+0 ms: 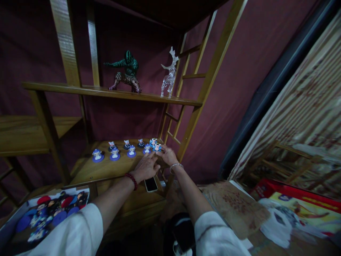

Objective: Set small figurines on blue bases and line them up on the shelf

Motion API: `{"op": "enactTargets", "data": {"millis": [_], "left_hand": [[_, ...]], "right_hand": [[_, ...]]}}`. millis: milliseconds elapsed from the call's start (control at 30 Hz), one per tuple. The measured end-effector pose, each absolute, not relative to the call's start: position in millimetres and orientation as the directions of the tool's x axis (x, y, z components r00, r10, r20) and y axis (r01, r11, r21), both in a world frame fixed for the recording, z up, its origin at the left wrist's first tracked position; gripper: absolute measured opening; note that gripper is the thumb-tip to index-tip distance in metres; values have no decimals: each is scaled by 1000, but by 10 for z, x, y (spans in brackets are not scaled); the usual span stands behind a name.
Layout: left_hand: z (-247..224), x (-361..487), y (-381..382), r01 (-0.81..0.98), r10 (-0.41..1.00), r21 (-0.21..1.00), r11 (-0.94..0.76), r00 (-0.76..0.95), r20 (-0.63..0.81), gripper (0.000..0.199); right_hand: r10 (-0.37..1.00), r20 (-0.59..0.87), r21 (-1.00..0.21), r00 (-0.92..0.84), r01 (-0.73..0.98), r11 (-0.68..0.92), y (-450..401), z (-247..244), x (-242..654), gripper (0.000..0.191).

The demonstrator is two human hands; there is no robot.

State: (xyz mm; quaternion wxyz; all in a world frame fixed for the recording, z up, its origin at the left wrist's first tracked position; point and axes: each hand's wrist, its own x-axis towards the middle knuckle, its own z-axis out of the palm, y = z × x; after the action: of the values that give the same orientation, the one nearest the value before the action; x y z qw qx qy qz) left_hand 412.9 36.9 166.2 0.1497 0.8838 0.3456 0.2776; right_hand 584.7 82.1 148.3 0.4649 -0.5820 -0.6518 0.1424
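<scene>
Two rows of small figurines stand on the lower wooden shelf. The front row has purple-and-white figurines on round purple bases, such as the purple figurine (131, 151). Behind them are grey-and-black figurines, such as the dark figurine (127, 144). At the right end, my right hand (168, 155), with a silver bangle, closes its fingertips at a light blue figurine (157, 147). Another blue figurine (152, 142) stands just behind it. My left hand (146, 166), with a red bead bracelet, has its fingers stretched out just below the rightmost purple figurine (146, 148).
A phone (151, 184) lies below my left hand. At lower left, a box (84, 193) holds several more figurines. A green figure (129, 69) and a clear deer ornament (169, 76) stand on the upper shelf (106, 93). At right are a plastic bag (277, 225) and a red box (266, 186).
</scene>
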Motion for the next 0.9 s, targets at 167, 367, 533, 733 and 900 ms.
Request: {"op": "enactTargets", "data": {"millis": [167, 367, 533, 733, 900], "left_hand": [[1667, 4123, 363, 569, 699, 407, -714, 613, 368, 35], [1656, 4120, 367, 561, 679, 382, -734, 615, 401, 35], [1659, 4108, 350, 543, 661, 377, -750, 607, 441, 32], [1642, 4060, 296, 533, 675, 416, -737, 542, 501, 20], [1619, 3943, 237, 602, 767, 490, -630, 386, 512, 21]], "right_hand": [[888, 451, -725, 92, 617, 305, 796, 1514, 5850, 30], [890, 450, -699, 73, 649, 300, 773, 1545, 5860, 30], [889, 450, -673, 85, 687, 275, 752, 1552, 5843, 28], [919, 372, -625, 134, 768, 141, 732, 1583, 5816, 36], [924, 355, -623, 143, 773, 120, 730, 1586, 5809, 41]]}}
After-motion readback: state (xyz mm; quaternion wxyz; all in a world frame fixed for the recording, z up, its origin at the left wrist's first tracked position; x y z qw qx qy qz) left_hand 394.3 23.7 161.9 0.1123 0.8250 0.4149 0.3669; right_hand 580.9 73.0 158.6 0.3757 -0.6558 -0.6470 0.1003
